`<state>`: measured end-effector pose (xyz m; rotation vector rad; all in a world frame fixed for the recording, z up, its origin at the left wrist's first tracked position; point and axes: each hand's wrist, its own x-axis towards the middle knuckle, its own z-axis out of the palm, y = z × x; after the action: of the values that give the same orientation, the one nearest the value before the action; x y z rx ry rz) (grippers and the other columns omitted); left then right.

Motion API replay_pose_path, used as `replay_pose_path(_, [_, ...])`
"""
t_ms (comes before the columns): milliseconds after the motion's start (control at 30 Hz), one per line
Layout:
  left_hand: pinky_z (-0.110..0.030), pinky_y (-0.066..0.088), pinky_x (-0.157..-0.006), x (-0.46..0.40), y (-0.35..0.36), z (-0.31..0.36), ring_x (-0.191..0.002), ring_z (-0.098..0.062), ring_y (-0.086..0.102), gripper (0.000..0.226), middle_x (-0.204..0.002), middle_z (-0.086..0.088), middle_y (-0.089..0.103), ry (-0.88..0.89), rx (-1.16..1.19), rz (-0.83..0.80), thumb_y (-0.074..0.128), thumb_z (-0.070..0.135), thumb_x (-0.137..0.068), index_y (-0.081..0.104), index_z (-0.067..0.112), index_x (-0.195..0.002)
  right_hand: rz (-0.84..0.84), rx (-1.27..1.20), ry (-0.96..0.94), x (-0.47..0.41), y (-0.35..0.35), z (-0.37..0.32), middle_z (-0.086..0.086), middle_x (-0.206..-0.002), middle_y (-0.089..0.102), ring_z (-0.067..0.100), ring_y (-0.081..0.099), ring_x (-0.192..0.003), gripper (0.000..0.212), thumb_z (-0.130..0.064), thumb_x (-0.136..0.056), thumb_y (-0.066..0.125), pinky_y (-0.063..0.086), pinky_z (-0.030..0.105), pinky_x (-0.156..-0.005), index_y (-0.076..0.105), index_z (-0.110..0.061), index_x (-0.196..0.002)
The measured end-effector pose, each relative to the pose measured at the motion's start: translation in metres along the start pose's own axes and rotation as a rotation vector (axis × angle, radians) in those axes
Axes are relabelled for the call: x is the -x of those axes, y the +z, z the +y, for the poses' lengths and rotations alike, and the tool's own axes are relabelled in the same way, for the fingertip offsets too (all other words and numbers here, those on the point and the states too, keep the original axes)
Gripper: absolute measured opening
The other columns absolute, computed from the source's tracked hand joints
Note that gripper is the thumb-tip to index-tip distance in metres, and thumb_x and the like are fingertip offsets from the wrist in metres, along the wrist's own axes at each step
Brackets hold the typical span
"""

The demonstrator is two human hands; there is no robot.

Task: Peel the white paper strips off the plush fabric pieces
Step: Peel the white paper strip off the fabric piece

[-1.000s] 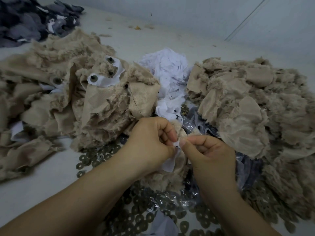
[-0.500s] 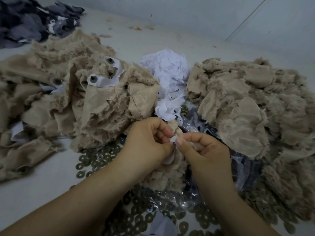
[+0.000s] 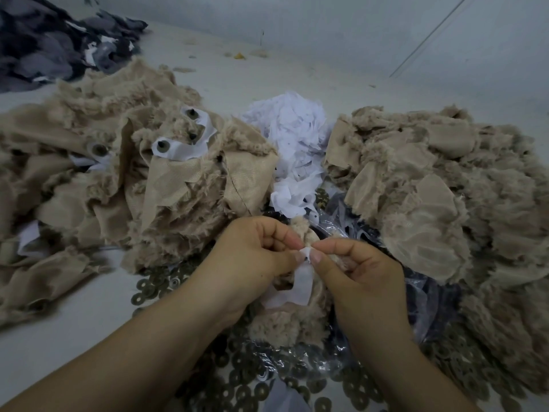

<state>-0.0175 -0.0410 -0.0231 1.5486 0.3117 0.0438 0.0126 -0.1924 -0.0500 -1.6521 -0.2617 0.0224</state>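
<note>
I hold a small beige plush fabric piece [image 3: 285, 325] in front of me. My left hand [image 3: 255, 257] grips its upper part with curled fingers. A white paper strip [image 3: 300, 288] hangs down the middle of the piece, and my right hand [image 3: 359, 269] pinches the strip's top end between thumb and forefinger, right next to my left thumb. To the left lies a pile of beige plush pieces [image 3: 124, 179] that carry white strips with dark round eyes. Another beige plush pile [image 3: 439, 197] spreads on the right.
A heap of loose white paper strips [image 3: 294, 138] sits between the two piles. Several dark metal washers [image 3: 154, 288] and a clear plastic bag [image 3: 341, 224] lie on the white table under my hands. Dark grey fabric [image 3: 53, 43] is at the far left.
More of the white strip shows below my fingers now, hanging loose down the plush piece. My right thumb and forefinger have shifted slightly right while pinching its top end.
</note>
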Motion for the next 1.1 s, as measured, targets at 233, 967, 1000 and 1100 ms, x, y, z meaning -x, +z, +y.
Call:
replay_pose_path(233, [-0.028, 0.052, -0.054, 0.007, 0.012, -0.003, -0.058, -0.015, 0.059, 0.025, -0.064, -0.005, 0.066, 0.209, -0.146, 0.101, 0.072, -0.008, -0.077, 0.066, 0.016, -0.073, -0.056, -0.089, 0.051, -0.001, -0.002, -0.004, -0.002, -0.070, 0.074, 0.006, 0.067, -0.058, 0.017, -0.001, -0.087, 0.070, 0.052, 0.014, -0.054, 0.073, -0.017, -0.083])
replay_pose_path(967, [-0.015, 0.050, -0.060, 0.008, 0.016, -0.010, -0.066, -0.005, 0.063, 0.018, -0.071, 0.009, 0.066, 0.470, -0.535, 0.215, 0.081, 0.003, -0.072, 0.077, 0.020, -0.078, -0.066, -0.132, 0.046, -0.005, -0.002, -0.006, 0.002, -0.078, 0.077, 0.012, 0.074, -0.074, 0.030, 0.008, -0.084, 0.070, 0.055, 0.014, -0.062, 0.081, -0.020, -0.080])
replay_pose_path(1000, [-0.016, 0.051, -0.058, 0.008, 0.016, -0.009, -0.063, -0.006, 0.063, 0.019, -0.068, 0.007, 0.066, 0.413, -0.507, 0.207, 0.081, 0.002, -0.072, 0.076, 0.020, -0.076, -0.065, -0.134, 0.049, -0.005, -0.002, -0.006, 0.001, -0.077, 0.077, 0.011, 0.074, -0.073, 0.031, 0.008, -0.083, 0.071, 0.055, 0.014, -0.062, 0.081, -0.021, -0.078])
replay_pose_path(1100, [-0.021, 0.051, -0.050, 0.007, 0.013, -0.006, -0.056, -0.012, 0.063, 0.021, -0.065, -0.001, 0.068, 0.226, -0.295, 0.135, 0.079, -0.003, -0.073, 0.073, 0.017, -0.075, -0.052, -0.112, 0.053, -0.005, -0.001, -0.006, 0.002, -0.074, 0.077, 0.021, 0.074, -0.071, 0.029, 0.004, -0.082, 0.074, 0.057, 0.018, -0.060, 0.081, -0.024, -0.079])
